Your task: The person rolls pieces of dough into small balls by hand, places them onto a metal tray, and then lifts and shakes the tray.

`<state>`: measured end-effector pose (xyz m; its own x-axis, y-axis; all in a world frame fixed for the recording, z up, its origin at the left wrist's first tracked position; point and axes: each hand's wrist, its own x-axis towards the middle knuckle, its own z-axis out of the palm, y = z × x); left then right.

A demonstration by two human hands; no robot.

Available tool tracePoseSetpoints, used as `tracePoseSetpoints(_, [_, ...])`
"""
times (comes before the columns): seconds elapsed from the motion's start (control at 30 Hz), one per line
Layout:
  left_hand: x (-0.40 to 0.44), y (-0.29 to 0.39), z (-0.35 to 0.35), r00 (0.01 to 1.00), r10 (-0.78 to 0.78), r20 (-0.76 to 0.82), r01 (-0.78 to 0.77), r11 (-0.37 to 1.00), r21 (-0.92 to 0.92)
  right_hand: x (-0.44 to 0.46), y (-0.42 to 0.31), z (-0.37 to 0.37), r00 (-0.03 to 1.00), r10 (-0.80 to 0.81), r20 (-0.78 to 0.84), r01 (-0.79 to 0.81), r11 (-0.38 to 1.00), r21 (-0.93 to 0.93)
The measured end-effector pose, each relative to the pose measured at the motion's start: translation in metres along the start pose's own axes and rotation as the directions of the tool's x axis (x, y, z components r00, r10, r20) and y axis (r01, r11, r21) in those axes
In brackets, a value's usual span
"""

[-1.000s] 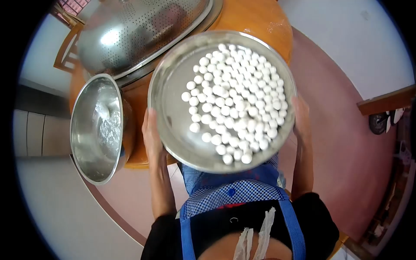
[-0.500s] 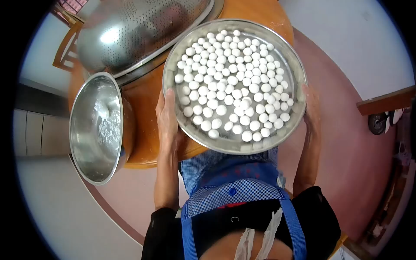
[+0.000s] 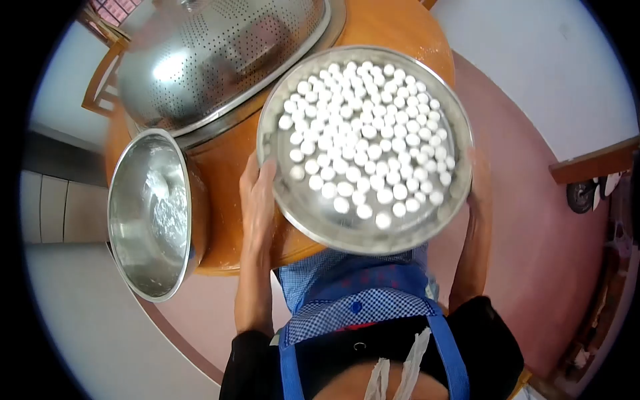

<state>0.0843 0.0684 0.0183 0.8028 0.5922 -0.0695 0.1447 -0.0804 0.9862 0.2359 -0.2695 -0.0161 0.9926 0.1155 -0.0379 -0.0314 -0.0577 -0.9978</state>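
Observation:
Between my hands is a wide round metal tray (image 3: 320, 233) with a raised rim. Many small white balls (image 3: 363, 137) lie loose across its bottom, some smeared by motion. My left hand (image 3: 257, 193) is closed on the left rim, thumb against the outer wall and fingers partly hidden below. On the opposite side, my right hand (image 3: 477, 177) grips the right rim; it is blurred and its fingers are mostly hidden behind the tray. The tray is held over the front edge of the wooden table, close to my apron.
A deep metal bowl (image 3: 137, 220) with white residue inside stands at the table's left edge. Behind it, a large perforated metal cover (image 3: 220, 63) rests on the round wooden table (image 3: 400, 27). A wooden chair (image 3: 103, 80) is at the far left.
The white balls have shifted and bunched toward the upper part and right of the tray, baring more of its lower left. Both hands keep their hold on the rim.

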Motion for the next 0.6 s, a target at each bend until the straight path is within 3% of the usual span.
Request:
tracePoseSetpoints(0.07, [0.001,-0.001,-0.002,1.0,-0.004,-0.019,0.002,0.997,-0.083,-0.021,-0.003,-0.002,0.999,0.034,-0.034,-0.033,0.999,0.026])
tracePoseSetpoints(0.13, [0.009,0.016,0.0,0.992,-0.032,0.122,0.047,0.992,-0.121,-0.015,-0.013,0.001,0.996,0.083,-0.009,-0.083,0.995,0.06])
tracePoseSetpoints(0.17, [0.007,0.02,-0.001,0.992,-0.057,0.114,0.055,0.998,0.016,-0.004,-0.019,0.005,0.995,0.098,0.017,-0.1,0.989,0.106])
tracePoseSetpoints(0.2, [0.004,0.003,-0.003,0.997,0.021,0.07,-0.022,1.0,0.009,-0.009,-0.018,0.005,0.996,0.083,0.02,-0.085,0.99,0.112])
tracePoseSetpoints(0.27, [-0.017,-0.004,-0.007,0.999,0.019,0.025,-0.016,0.994,-0.107,-0.034,-0.012,0.001,0.996,0.008,-0.094,0.0,0.997,0.082])
tracePoseSetpoints(0.3, [-0.018,-0.005,-0.008,0.999,0.024,0.021,-0.022,0.994,-0.105,-0.034,-0.012,0.0,0.996,0.004,-0.091,0.003,0.996,0.086])
tracePoseSetpoints(0.37, [-0.02,-0.004,-0.008,1.0,0.026,-0.016,-0.026,0.999,-0.026,-0.034,-0.011,-0.001,0.98,-0.088,-0.179,0.073,0.993,-0.089])
tracePoseSetpoints(0.4, [-0.013,0.0,-0.009,0.998,-0.04,0.052,0.039,0.999,0.019,-0.032,-0.015,0.0,0.982,-0.066,-0.174,0.05,0.994,-0.096])
tracePoseSetpoints(0.47, [-0.001,-0.006,-0.002,0.995,-0.031,0.098,0.045,0.989,-0.142,-0.019,-0.031,0.004,0.998,0.008,-0.063,-0.008,1.0,0.005])
tracePoseSetpoints(0.53, [-0.017,0.0,-0.002,0.998,-0.009,0.069,0.017,0.993,-0.114,-0.028,-0.034,0.006,0.999,0.042,-0.02,-0.041,0.998,0.057])
tracePoseSetpoints(0.6, [-0.037,-0.001,-0.01,0.999,-0.026,-0.019,0.021,0.975,-0.222,-0.055,-0.031,0.009,0.974,-0.135,-0.18,0.132,0.991,-0.027])
